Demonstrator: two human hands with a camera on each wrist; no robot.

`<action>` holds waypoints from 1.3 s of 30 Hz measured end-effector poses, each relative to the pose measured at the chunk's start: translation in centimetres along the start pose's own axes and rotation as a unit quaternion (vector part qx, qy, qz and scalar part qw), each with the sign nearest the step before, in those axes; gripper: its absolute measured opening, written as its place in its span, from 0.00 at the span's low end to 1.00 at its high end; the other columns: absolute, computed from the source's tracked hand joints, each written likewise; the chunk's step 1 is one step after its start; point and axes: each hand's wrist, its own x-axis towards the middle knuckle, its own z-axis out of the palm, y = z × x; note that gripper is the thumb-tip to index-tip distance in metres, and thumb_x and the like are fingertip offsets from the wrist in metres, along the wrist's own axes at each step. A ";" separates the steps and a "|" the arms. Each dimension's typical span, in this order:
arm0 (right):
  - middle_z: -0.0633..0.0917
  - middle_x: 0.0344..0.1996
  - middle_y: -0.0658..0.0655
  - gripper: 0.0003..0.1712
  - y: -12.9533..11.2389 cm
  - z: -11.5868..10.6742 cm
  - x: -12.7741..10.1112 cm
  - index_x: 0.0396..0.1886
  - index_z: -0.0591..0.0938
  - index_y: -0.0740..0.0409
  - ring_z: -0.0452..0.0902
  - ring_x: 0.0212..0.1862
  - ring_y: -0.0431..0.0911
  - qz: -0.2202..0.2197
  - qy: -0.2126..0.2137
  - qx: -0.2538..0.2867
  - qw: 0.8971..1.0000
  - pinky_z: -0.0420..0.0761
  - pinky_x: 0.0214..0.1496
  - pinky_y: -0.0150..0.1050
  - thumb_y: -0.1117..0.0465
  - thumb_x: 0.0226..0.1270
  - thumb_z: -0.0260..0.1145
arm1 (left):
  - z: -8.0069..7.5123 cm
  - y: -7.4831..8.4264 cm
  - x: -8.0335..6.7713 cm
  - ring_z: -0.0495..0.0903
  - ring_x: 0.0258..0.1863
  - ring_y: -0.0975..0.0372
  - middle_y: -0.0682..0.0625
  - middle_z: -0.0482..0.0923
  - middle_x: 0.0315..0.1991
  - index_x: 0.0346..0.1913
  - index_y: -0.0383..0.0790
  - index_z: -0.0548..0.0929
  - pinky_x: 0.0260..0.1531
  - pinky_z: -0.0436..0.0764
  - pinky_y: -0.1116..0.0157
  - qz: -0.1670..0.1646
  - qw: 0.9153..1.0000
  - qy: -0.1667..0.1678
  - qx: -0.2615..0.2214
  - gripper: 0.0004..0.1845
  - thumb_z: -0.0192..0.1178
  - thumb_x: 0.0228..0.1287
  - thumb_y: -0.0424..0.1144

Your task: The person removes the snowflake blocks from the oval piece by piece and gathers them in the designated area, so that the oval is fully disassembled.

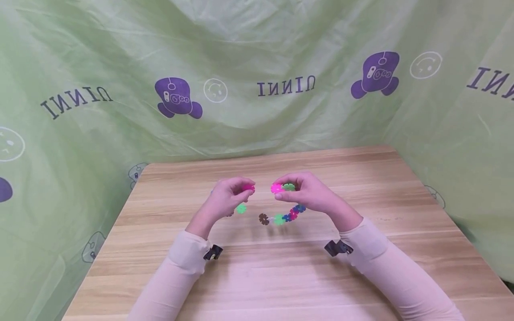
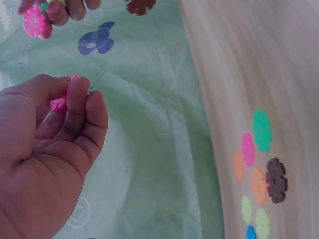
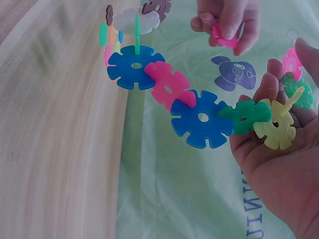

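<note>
We seem mid-linking: our left hand [image 1: 225,197] pinches a pink disc [image 1: 250,187], our right hand [image 1: 310,192] a chain [image 3: 199,132]; next, they should meet between.

Pale green printed curtain [image 1: 249,122], wood-grain table [image 1: 265,281]

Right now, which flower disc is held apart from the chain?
The pink disc pinched in the left hand; others are in the chain or on the table.
</note>
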 end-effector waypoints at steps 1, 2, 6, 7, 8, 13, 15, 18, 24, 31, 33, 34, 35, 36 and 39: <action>0.86 0.40 0.51 0.21 0.0 0.0 0.0 0.51 0.85 0.52 0.73 0.27 0.46 0.000 0.000 0.001 1.000 0.78 0.30 0.38 0.51 0.60 0.75 | 0.0 -0.2 0.0 0.81 0.24 0.61 0.52 0.85 0.34 0.50 0.45 0.85 0.08 0.71 0.66 -0.003 1.000 0.000 0.001 0.10 0.64 0.66 0.36; 0.86 0.40 0.51 0.21 0.0 0.0 0.0 0.51 0.85 0.52 0.74 0.28 0.47 0.000 0.000 0.001 1.000 0.78 0.31 0.38 0.51 0.60 0.75 | 0.1 -0.5 0.0 0.80 0.24 0.61 0.52 0.85 0.34 0.50 0.45 0.85 0.08 0.71 0.66 -0.004 1.000 0.000 0.004 0.10 0.65 0.66 0.37; 0.87 0.40 0.52 0.21 0.2 0.1 0.0 0.51 0.85 0.54 0.78 0.33 0.49 0.002 -0.001 0.003 1.000 0.81 0.35 0.41 0.52 0.60 0.75 | 0.4 -1.8 0.1 0.80 0.25 0.61 0.51 0.84 0.35 0.49 0.42 0.85 0.13 0.76 0.67 -0.013 1.000 -0.009 0.007 0.11 0.65 0.65 0.36; 0.87 0.40 0.52 0.21 0.2 0.1 0.0 0.51 0.85 0.55 0.79 0.34 0.49 0.001 -0.001 0.004 1.000 0.81 0.36 0.41 0.53 0.60 0.74 | 0.5 -2.1 0.2 0.80 0.26 0.61 0.51 0.84 0.35 0.49 0.41 0.85 0.16 0.77 0.67 -0.014 1.000 -0.012 0.008 0.11 0.65 0.65 0.35; 0.87 0.40 0.53 0.21 0.2 0.1 0.0 0.51 0.85 0.55 0.79 0.34 0.49 0.002 -0.001 0.004 1.000 0.82 0.36 0.41 0.53 0.60 0.75 | 0.6 -2.6 0.2 0.81 0.27 0.61 0.51 0.84 0.35 0.49 0.40 0.85 0.19 0.79 0.67 -0.015 1.000 -0.017 0.007 0.11 0.65 0.65 0.35; 0.86 0.42 0.53 0.21 0.1 0.2 -0.1 0.51 0.85 0.56 0.78 0.34 0.49 0.005 0.001 0.007 1.000 0.82 0.37 0.41 0.54 0.60 0.75 | 1.4 -4.2 0.1 0.81 0.33 0.62 0.54 0.83 0.34 0.48 0.39 0.85 0.32 0.82 0.66 -0.017 0.999 -0.026 0.019 0.11 0.66 0.64 0.35; 0.86 0.43 0.53 0.21 0.0 0.2 -0.1 0.51 0.85 0.55 0.78 0.33 0.49 0.008 0.002 0.006 1.000 0.81 0.37 0.41 0.54 0.59 0.75 | 1.6 -4.6 0.0 0.80 0.33 0.63 0.55 0.82 0.34 0.48 0.40 0.86 0.32 0.82 0.65 -0.019 0.999 -0.023 0.026 0.11 0.67 0.64 0.36; 0.86 0.42 0.53 0.21 0.0 0.2 -0.1 0.51 0.85 0.56 0.78 0.34 0.49 0.010 0.000 0.006 1.000 0.82 0.38 0.41 0.54 0.60 0.75 | 1.9 -5.1 -0.1 0.80 0.33 0.62 0.55 0.82 0.33 0.47 0.40 0.86 0.32 0.82 0.65 -0.026 0.999 -0.020 0.028 0.10 0.67 0.63 0.36; 0.86 0.42 0.54 0.22 0.0 0.1 -0.1 0.52 0.84 0.55 0.74 0.29 0.47 0.014 -0.002 -0.001 1.000 0.79 0.33 0.38 0.53 0.60 0.75 | 2.0 -5.7 0.0 0.81 0.32 0.61 0.53 0.82 0.34 0.50 0.35 0.84 0.33 0.82 0.64 -0.049 0.998 -0.029 0.023 0.13 0.66 0.64 0.35; 0.86 0.40 0.52 0.23 0.2 0.0 0.0 0.53 0.84 0.53 0.72 0.27 0.46 0.012 0.001 -0.013 1.000 0.77 0.29 0.38 0.52 0.59 0.75 | 2.0 -6.3 0.2 0.80 0.35 0.61 0.53 0.82 0.35 0.51 0.34 0.84 0.36 0.81 0.64 -0.068 0.997 -0.025 0.027 0.15 0.67 0.63 0.35; 0.86 0.40 0.52 0.22 0.2 0.0 0.0 0.53 0.85 0.53 0.73 0.27 0.47 0.013 0.001 -0.011 1.000 0.78 0.30 0.39 0.52 0.59 0.75 | 2.1 -6.6 0.2 0.79 0.36 0.61 0.54 0.81 0.35 0.51 0.35 0.84 0.37 0.81 0.64 -0.072 0.997 -0.026 0.034 0.14 0.67 0.63 0.35; 0.86 0.39 0.53 0.22 0.2 0.0 0.0 0.52 0.85 0.53 0.74 0.28 0.47 0.014 0.000 -0.009 1.000 0.78 0.30 0.39 0.52 0.59 0.75 | 2.1 -6.7 0.2 0.79 0.36 0.61 0.54 0.81 0.35 0.51 0.35 0.84 0.37 0.80 0.64 -0.074 0.996 -0.027 0.035 0.14 0.67 0.63 0.35; 0.86 0.39 0.53 0.22 0.2 0.0 0.0 0.52 0.85 0.53 0.74 0.28 0.47 0.016 -0.001 -0.009 1.000 0.78 0.30 0.39 0.52 0.59 0.75 | 2.2 -6.8 0.3 0.79 0.36 0.61 0.54 0.81 0.35 0.50 0.35 0.84 0.37 0.80 0.64 -0.076 0.996 -0.028 0.037 0.14 0.67 0.63 0.35; 0.86 0.38 0.53 0.22 0.2 0.0 0.0 0.52 0.85 0.53 0.74 0.28 0.47 0.017 -0.002 -0.010 1.000 0.78 0.30 0.38 0.52 0.59 0.75 | 2.3 -6.9 0.2 0.78 0.36 0.60 0.54 0.81 0.34 0.50 0.35 0.84 0.37 0.80 0.63 -0.079 0.996 -0.029 0.037 0.13 0.67 0.63 0.35; 0.86 0.36 0.54 0.22 0.1 0.1 -0.1 0.52 0.85 0.53 0.71 0.26 0.46 0.019 -0.005 -0.013 1.000 0.76 0.28 0.37 0.52 0.59 0.75 | 2.4 -7.1 0.2 0.78 0.36 0.60 0.53 0.80 0.34 0.50 0.36 0.85 0.37 0.80 0.62 -0.089 0.995 -0.032 0.041 0.13 0.67 0.63 0.35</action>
